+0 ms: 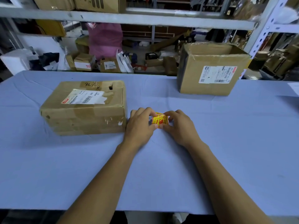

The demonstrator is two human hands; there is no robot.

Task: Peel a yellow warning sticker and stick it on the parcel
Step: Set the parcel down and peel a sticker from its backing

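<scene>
A small roll of yellow warning stickers with red print sits on the blue cloth at the table's middle. My left hand grips its left side with thumb and fingers. Pinching its right side is my right hand. A flat cardboard parcel with a white shipping label lies just left of my left hand, close to my knuckles. Most of the roll is hidden by my fingers.
A taller open cardboard box with a label stands at the back right of the table. White paper lies at the right edge. Behind the table, metal shelving holds boxes, with many parcels on the floor.
</scene>
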